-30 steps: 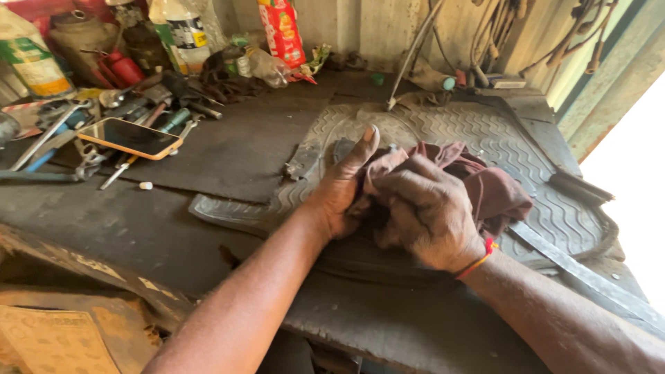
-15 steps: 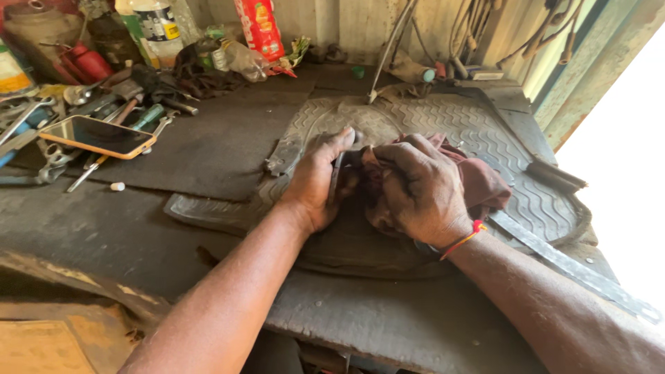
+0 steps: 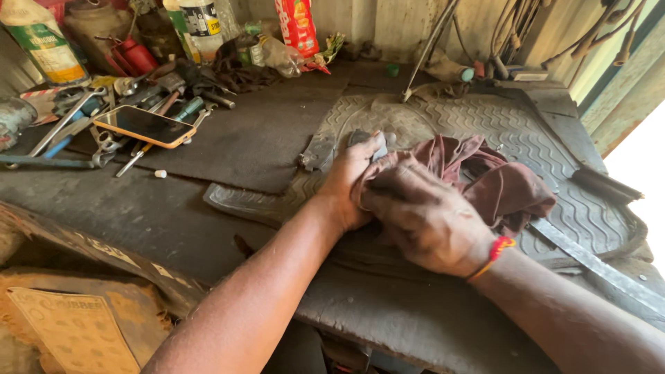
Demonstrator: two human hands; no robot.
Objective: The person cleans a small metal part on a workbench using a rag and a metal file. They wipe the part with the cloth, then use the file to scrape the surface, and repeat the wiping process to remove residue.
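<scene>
Rag (image 3: 495,183), dark maroon and all bunched up, sits on the ribbed rubber mat (image 3: 554,138) in the middle of the bench (image 3: 173,215), with both hands on it. Compared to half a second ago, the right hand (image 3: 426,218) has slid nearer the person and flattened out, fingers curled down over the near edge of the cloth, pressing it. More of the rag now shows spread out to the right. The left hand (image 3: 350,183) has shifted too: its fingers are wrapped around a small grey metal part (image 3: 361,137), thumb up against it, where before they lay flatter along it. A red thread band sits on the right wrist.

Around them: an orange-cased phone (image 3: 144,126) lies screen-up to the left among wrenches and screwdrivers (image 3: 173,111). Bottles and cans (image 3: 41,45) stand at the back. A flat metal bar (image 3: 589,260) lies off the mat's right edge, near the right forearm. The hands and rag hide most of the grey part, so its shape can't be told.
</scene>
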